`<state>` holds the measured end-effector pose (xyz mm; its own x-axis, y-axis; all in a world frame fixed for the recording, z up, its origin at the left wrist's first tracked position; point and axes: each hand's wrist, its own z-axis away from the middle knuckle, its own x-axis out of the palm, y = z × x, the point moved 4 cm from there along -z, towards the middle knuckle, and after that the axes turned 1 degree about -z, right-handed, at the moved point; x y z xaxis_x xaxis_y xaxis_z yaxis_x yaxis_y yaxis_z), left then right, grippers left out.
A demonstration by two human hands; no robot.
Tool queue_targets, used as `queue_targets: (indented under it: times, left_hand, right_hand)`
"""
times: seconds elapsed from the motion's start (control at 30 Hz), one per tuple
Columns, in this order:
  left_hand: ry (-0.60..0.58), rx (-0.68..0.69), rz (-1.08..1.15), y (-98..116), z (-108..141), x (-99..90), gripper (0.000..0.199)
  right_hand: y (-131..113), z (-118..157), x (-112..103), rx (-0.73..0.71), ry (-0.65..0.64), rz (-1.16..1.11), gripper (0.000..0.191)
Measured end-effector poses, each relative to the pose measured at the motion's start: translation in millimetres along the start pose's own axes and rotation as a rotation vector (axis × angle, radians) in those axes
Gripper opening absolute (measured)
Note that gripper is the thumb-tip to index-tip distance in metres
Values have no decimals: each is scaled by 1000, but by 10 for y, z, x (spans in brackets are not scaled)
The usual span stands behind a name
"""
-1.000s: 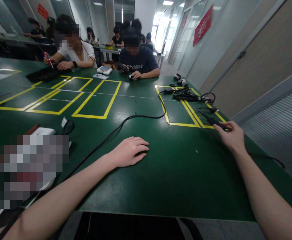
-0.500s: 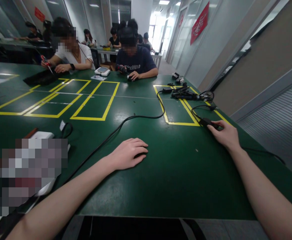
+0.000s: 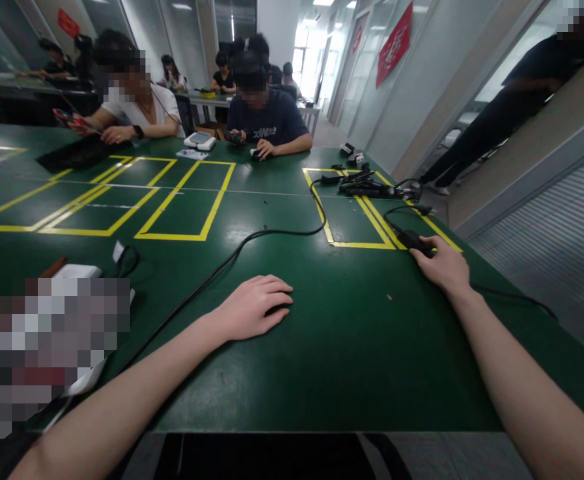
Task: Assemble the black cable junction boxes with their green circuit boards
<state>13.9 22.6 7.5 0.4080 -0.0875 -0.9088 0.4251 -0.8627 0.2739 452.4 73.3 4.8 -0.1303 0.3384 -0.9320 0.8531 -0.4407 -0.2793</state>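
Observation:
My left hand (image 3: 255,308) rests palm down on the green table (image 3: 342,360), its fingers a little apart and nothing visible in it. At the right, my right hand (image 3: 445,263) has its fingers round a black adapter block (image 3: 415,243) lying near the yellow tape. A thin black cable runs from the block toward the bundle of black cables (image 3: 372,187) beyond it. Between my hands and the far tape, a long black cable (image 3: 272,232) curves across the table and passes behind my left forearm.
A pixelated object with white edges (image 3: 57,333) lies at the left. Yellow tape rectangles (image 3: 172,237) mark the table. Across it sit two people, with a white device (image 3: 200,141) and a dark tray (image 3: 72,155) near them. Another person stands behind the glass at right.
My right hand has shifted slightly onto the black block, its fingers now closer around it. A standing person has come into view at the upper right. My left hand stays in place.

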Motion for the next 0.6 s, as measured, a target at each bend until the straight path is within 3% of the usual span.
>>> queue_targets:
  times: [0.4,0.6]
  left_hand:
    - [-2,-5,6,-13,-8,9,21]
    - [4,-6,8,-9,-5,12,23]
  right_hand:
    - [-87,62,-77,10,56,-120,42]
    - [-6,4,-45,52,101,-178,40]
